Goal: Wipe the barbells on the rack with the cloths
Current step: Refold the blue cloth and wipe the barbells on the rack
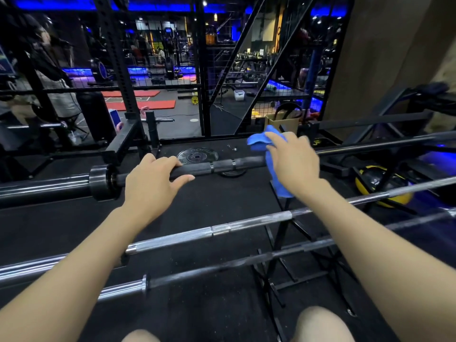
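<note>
A black barbell (222, 166) lies across the top of the rack, its collar and sleeve at the left. My left hand (150, 180) grips its shaft just right of the collar. My right hand (293, 161) holds a blue cloth (261, 140) wrapped over the same shaft further right; the cloth's tail hangs below the bar. A silver barbell (246, 224) lies lower and nearer me, and a darker barbell (222, 266) sits below that. The black rack (283, 233) stands under the bars.
A black weight plate (197, 154) lies on the floor behind the top bar. A yellow and black ball (370, 183) sits at the right under the bars. A tan bag (283, 120) stands by the wire fence (222, 70). A person (49, 70) is at far left.
</note>
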